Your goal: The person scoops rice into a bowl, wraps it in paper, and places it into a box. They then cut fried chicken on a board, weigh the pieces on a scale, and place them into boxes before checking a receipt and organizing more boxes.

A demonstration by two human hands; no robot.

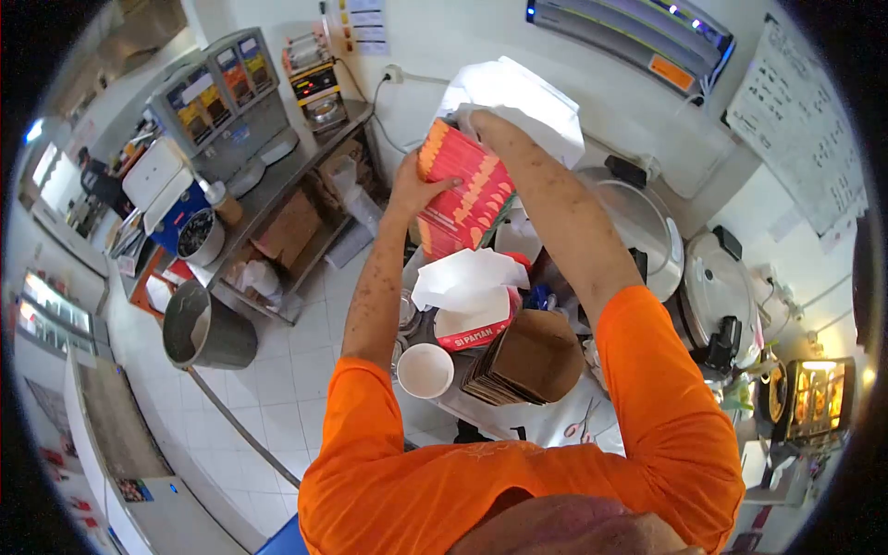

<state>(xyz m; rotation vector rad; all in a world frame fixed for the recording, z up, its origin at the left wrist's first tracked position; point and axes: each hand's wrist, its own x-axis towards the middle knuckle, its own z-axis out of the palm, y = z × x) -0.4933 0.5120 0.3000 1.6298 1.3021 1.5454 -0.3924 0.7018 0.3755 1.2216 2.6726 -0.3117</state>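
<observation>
A red and orange patterned carton (pixel 467 190) is held up over the far side of the work table. My left hand (pixel 418 190) grips its left side, thumb laid across the printed face. At the carton's top edge is my right hand (pixel 476 122), wrist bent down, its fingers hidden at the opening. Bright white sheeting (pixel 518 92) stands behind the carton. Below it sits a red food tray marked "SI PAMAN" (pixel 479 335) with white lining paper (pixel 467 277) rising from it.
Nearer me are a stack of brown cardboard trays (pixel 536 356), a white tub (pixel 425 371) and scissors (pixel 582 424). Large lidded cookers (pixel 638 222) stand on the right. To the left are a grey bin (pixel 217 333) and a shelf counter (pixel 324 157) with a drink dispenser (pixel 217 97).
</observation>
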